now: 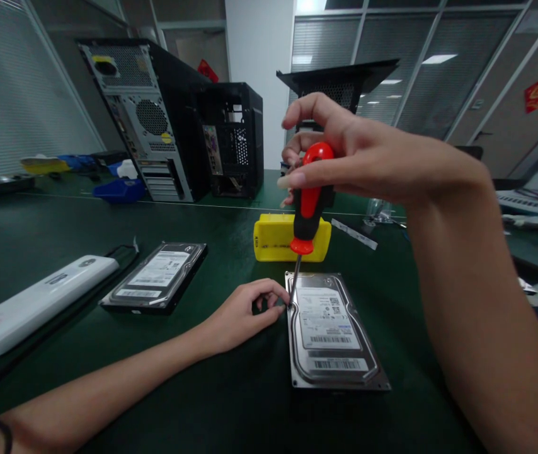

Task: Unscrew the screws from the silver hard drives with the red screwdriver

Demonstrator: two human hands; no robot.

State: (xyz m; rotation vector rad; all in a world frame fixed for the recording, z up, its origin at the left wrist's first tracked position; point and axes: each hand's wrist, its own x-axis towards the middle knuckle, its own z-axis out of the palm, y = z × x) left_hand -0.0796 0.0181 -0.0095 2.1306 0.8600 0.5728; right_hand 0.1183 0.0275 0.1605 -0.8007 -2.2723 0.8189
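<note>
A silver hard drive [329,321] with a white label lies flat on the table before me. My right hand [339,142] is closed round the red and black handle of a screwdriver [310,208] that stands nearly upright. Its tip meets the drive's left edge, towards the far end. There my left hand [250,312] rests on the table, thumb and index finger brought together beside the tip. Whatever lies between those fingertips is too small to make out. Just beyond the drive sits a yellow plastic bin [269,246], partly behind the screwdriver.
Another hard drive [158,277] lies to the left, near a white power strip [46,299] with a cable. Black computer cases [174,120] stand at the back, with a blue bin [118,190] beside them. A pale strip [354,234] lies right of the yellow bin.
</note>
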